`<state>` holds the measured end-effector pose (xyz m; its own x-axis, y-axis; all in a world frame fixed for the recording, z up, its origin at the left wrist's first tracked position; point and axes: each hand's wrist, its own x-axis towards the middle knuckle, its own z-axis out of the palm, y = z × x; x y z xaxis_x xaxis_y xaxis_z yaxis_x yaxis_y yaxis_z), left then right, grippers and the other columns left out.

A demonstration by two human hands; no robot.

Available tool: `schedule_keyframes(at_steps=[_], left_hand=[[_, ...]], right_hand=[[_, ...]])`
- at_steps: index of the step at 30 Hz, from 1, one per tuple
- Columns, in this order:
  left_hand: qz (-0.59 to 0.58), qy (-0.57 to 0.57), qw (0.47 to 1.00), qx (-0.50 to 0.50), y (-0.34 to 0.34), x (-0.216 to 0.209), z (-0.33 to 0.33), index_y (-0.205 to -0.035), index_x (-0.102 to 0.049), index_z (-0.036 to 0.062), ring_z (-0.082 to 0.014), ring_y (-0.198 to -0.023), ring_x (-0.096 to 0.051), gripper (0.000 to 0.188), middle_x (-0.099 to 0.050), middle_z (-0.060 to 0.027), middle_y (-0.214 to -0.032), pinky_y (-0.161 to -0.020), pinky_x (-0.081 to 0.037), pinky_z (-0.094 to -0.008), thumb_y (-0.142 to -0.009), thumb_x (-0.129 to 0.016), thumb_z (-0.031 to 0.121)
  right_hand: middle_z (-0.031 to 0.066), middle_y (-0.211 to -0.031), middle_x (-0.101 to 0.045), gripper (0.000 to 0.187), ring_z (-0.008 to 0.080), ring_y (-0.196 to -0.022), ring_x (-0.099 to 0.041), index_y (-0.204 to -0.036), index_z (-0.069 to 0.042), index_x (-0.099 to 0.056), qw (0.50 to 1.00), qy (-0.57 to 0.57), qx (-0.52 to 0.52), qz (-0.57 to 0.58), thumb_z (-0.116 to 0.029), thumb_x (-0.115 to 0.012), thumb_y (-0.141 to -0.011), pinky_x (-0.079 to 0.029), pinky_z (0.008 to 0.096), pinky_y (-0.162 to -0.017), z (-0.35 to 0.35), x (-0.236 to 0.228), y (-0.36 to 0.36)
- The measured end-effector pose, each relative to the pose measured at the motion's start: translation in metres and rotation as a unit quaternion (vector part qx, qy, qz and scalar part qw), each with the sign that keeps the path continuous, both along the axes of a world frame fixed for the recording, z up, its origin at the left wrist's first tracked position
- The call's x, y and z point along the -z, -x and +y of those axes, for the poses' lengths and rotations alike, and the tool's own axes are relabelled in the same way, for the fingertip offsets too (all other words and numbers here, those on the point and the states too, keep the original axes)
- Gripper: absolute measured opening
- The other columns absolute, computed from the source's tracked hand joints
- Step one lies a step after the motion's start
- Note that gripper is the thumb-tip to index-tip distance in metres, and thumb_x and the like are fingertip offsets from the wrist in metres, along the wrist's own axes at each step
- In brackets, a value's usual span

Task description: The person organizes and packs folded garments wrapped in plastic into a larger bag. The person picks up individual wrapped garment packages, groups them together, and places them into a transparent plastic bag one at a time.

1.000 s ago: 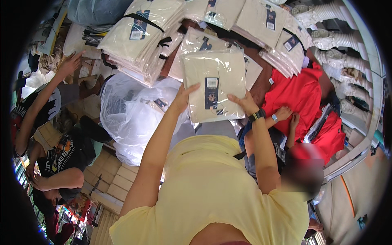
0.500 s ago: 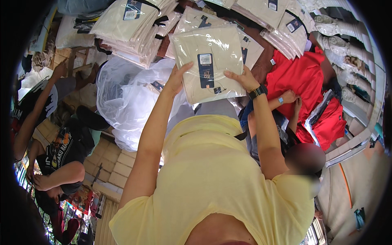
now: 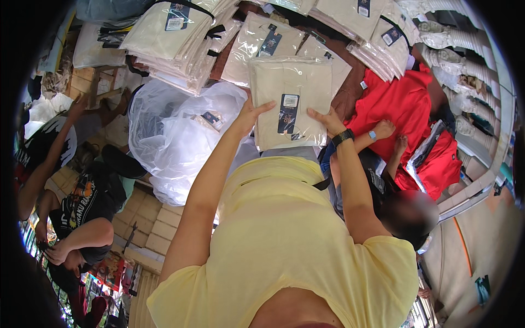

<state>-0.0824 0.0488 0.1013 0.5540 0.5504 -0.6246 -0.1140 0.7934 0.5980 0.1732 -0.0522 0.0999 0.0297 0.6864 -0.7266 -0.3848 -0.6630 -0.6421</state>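
Between my two hands is a folded cream garment in a clear plastic bag, with a dark blue tag on its front. My left hand grips its left edge, thumb across the front. On the opposite edge my right hand, below a black wristwatch, is closed the same way. The fingers behind the pack are hidden. Just beyond it, more bagged cream garments lie on a brown surface. Left of my left hand spreads a big translucent plastic sack with a tagged pack inside.
Tied stacks of bagged garments stand at the far left and far right. On the right a co-worker's hand rests on a red garment. Other people sit at the left. A white balustrade borders the right.
My hands have brought the bagged garment closer to my body and slightly right, uncovering more of the packs behind it. The co-worker's hands on the red garment have shifted.
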Motion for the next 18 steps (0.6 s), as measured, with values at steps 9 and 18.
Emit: schedule_keyframes(at_steps=[9, 18], left_hand=[[-0.051, 0.06, 0.996, -0.043, -0.005, -0.004, 0.013, -0.14, -0.037, 0.0018, -0.0192, -0.124, -0.047, 0.066, -0.049, -0.0103, -0.136, -0.105, -0.036, -0.0345, -0.096, -0.04, 0.051], [-0.269, 0.274, 0.918, 0.095, 0.062, -0.001, 0.064, -0.14, -0.034, -0.0039, -0.028, -0.132, -0.04, 0.107, -0.042, -0.0165, -0.142, -0.109, -0.03, -0.0395, -0.079, -0.027, 0.083]], right_hand=[[0.0083, -0.111, -0.063, 0.058, 0.0178, -0.1, -0.06, -0.121, 0.001, -0.053, 0.999, -0.03, 0.019, 0.002, -0.015, -0.082, -0.074, -0.049, 0.0317, -0.088, 0.001, 0.013, -0.011], [0.0086, -0.11, -0.065, 0.066, 0.0163, -0.099, -0.06, -0.124, 0.0, -0.053, 0.937, -0.042, -0.345, -0.03, -0.017, -0.084, -0.068, -0.048, 0.0308, -0.089, 0.113, -0.031, -0.062]])
